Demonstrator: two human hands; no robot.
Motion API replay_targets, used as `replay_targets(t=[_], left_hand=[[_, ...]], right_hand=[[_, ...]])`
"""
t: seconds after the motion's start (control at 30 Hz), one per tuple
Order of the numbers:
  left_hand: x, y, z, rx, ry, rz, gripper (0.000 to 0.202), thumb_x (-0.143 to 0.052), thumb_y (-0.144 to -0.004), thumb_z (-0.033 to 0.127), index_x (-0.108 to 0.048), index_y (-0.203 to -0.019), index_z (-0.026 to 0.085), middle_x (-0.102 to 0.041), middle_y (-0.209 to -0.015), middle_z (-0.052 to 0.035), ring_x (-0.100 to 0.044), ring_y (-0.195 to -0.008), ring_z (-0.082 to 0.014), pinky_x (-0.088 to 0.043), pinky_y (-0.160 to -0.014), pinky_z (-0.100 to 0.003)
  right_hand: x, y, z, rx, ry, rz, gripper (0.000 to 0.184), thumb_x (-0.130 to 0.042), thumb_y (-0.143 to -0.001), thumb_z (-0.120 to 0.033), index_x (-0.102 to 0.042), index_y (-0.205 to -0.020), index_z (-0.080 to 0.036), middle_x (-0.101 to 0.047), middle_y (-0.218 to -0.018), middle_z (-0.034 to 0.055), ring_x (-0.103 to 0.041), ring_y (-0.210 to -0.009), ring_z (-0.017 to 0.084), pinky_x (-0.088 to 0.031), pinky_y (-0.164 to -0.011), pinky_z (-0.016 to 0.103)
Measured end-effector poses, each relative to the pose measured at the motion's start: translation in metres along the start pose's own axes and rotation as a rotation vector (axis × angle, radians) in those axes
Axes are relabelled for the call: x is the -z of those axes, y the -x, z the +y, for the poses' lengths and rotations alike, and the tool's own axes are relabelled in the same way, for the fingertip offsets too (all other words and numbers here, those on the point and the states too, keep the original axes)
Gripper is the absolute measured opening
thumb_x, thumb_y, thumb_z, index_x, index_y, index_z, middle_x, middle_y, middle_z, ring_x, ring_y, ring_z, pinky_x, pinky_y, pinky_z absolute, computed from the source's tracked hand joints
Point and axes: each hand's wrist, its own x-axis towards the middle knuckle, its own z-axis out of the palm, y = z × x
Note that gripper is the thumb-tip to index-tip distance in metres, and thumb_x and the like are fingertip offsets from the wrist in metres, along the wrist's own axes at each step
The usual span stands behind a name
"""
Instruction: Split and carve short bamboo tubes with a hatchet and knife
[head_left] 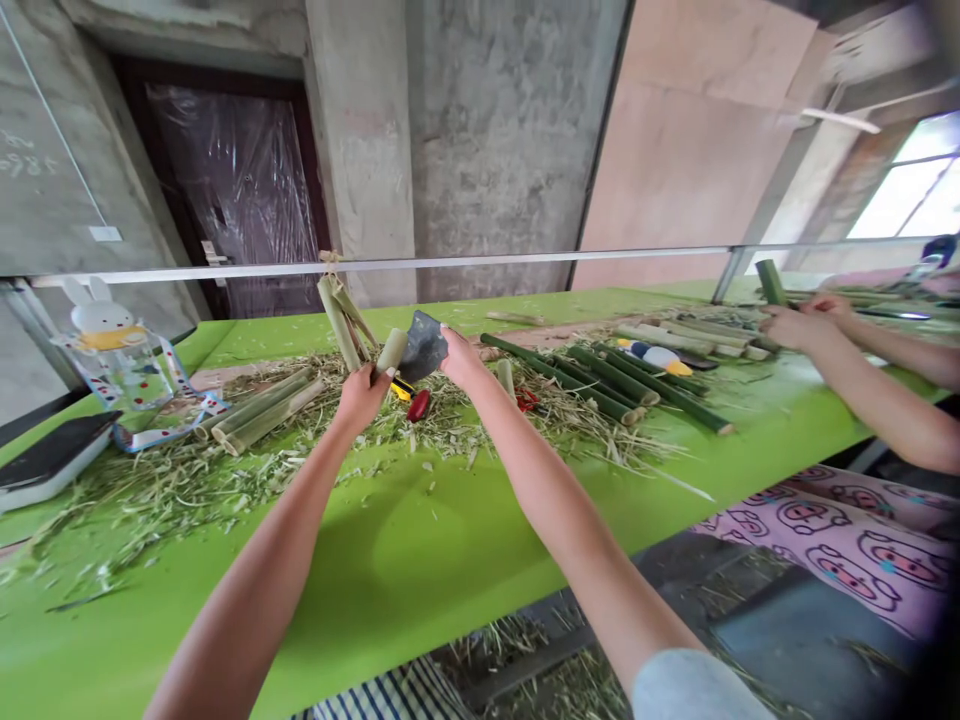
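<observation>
Left hand [361, 398] is curling tightly around a split bamboo stalk [343, 318] above a green table [420, 560] strewn with bamboo shavings [172, 490], a concrete wall [502, 150] rising at twelve o'clock. The stalk is tilting toward eleven o'clock. Right hand [461, 360] is gripping a cleaver [422, 345], its dark blade just beside the stalk.

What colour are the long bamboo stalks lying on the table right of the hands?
The bamboo stalks are deep green with pale cut ends, clearest in the head view.
</observation>
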Motion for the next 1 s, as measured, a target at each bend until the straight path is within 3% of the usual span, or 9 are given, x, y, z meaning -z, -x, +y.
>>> replay_targets(t=[0.1, 0.2, 0.3, 0.37, 0.47, 0.6, 0.7, 0.83, 1.0], left_hand=[[-0.001, 0.0, -0.005, 0.089, 0.212, -0.036, 0.032, -0.051, -0.072, 0.047, -0.05, -0.06, 0.016, -0.046, -0.053, 0.0006, -0.042, -0.053, -0.0123, -0.027, -0.052, -0.025], [-0.002, 0.0, -0.007, 0.284, 0.619, -0.108, 0.03, -0.059, -0.066, 0.044, -0.056, -0.069, 0.014, -0.055, -0.061, -0.0014, -0.049, -0.056, -0.0131, -0.033, -0.052, -0.024], [0.002, 0.0, -0.002, 0.47, 1.03, -0.182, 0.028, -0.059, -0.069, 0.037, -0.057, -0.082, 0.013, -0.059, -0.07, -0.0042, -0.053, -0.058, -0.0134, -0.04, -0.054, -0.025], [0.009, 0.0, 0.002, 0.488, 1.299, -0.236, 0.028, -0.052, -0.076, 0.036, -0.056, -0.09, 0.012, -0.059, -0.072, -0.0053, -0.053, -0.056, -0.0125, -0.044, -0.053, -0.025], [0.02, 0.002, 0.007, 0.379, 1.583, -0.25, 0.032, -0.043, -0.083, 0.04, -0.055, -0.095, 0.012, -0.059, -0.073, -0.0066, -0.054, -0.057, -0.0112, -0.047, -0.054, -0.024], [0.027, 0.006, 0.006, 0.28, 1.64, -0.157, 0.02, -0.049, -0.078, 0.033, -0.054, -0.086, 0.015, -0.062, -0.085, -0.0081, -0.06, -0.079, -0.015, -0.051, -0.071, -0.028], [0.031, 0.011, 0.003, 0.253, 1.616, -0.179, 0.015, -0.051, -0.072, 0.031, -0.051, -0.08, 0.018, -0.061, -0.102, -0.0099, -0.058, -0.099, -0.0232, -0.049, -0.082, -0.039], [0.04, 0.015, 0.003, 0.186, 1.566, -0.239, 0.023, -0.046, -0.069, 0.039, -0.052, -0.077, 0.019, -0.059, -0.108, -0.0105, -0.055, -0.103, -0.029, -0.048, -0.079, -0.048], [0.048, 0.013, -0.002, 0.253, 1.246, -0.027, 0.037, -0.039, -0.068, 0.05, -0.056, -0.081, 0.02, -0.059, -0.098, -0.0127, -0.054, -0.102, -0.0307, -0.048, -0.071, -0.048]], right_hand=[[-0.006, 0.008, -0.009, -0.117, -0.089, 0.012, 0.01, -0.043, -0.081, -0.023, -0.051, -0.076, -0.018, -0.059, -0.061, -0.002, -0.055, -0.055, 0.011, -0.049, -0.062, 0.026], [-0.009, 0.017, -0.016, -0.135, -0.13, -0.021, 0.013, -0.044, -0.08, -0.027, -0.052, -0.074, -0.019, -0.058, -0.057, -0.003, -0.054, -0.052, 0.012, -0.05, -0.061, 0.026], [-0.009, 0.023, -0.019, -0.119, -0.078, -0.056, 0.019, -0.042, -0.081, -0.034, -0.052, -0.077, -0.019, -0.061, -0.06, -0.0003, -0.058, -0.058, 0.014, -0.051, -0.063, 0.028], [-0.008, 0.025, -0.02, -0.119, 0.003, -0.026, 0.02, -0.039, -0.083, -0.034, -0.052, -0.081, -0.019, -0.063, -0.067, 0.0019, -0.06, -0.066, 0.015, -0.051, -0.066, 0.03], [-0.006, 0.028, -0.021, -0.139, 0.096, -0.005, 0.025, -0.032, -0.086, -0.034, -0.051, -0.09, -0.018, -0.066, -0.08, 0.0058, -0.063, -0.077, 0.017, -0.051, -0.071, 0.034], [-0.002, 0.033, -0.023, -0.166, 0.125, -0.015, 0.035, -0.023, -0.088, -0.035, -0.051, -0.094, -0.015, -0.065, -0.09, 0.0111, -0.064, -0.084, 0.019, -0.051, -0.074, 0.035], [-0.001, 0.035, -0.024, -0.175, 0.114, 0.036, 0.034, -0.024, -0.088, -0.033, -0.051, -0.093, -0.014, -0.065, -0.091, 0.0113, -0.064, -0.084, 0.019, -0.051, -0.074, 0.034], [0.001, 0.032, -0.024, -0.158, 0.152, 0.076, 0.034, -0.022, -0.088, -0.033, -0.05, -0.095, -0.015, -0.065, -0.093, 0.0105, -0.065, -0.084, 0.019, -0.051, -0.073, 0.036], [0.004, 0.026, -0.022, -0.141, 0.268, 0.084, 0.033, -0.02, -0.088, -0.033, -0.047, -0.098, -0.018, -0.063, -0.097, 0.0097, -0.065, -0.083, 0.019, -0.05, -0.072, 0.036]])
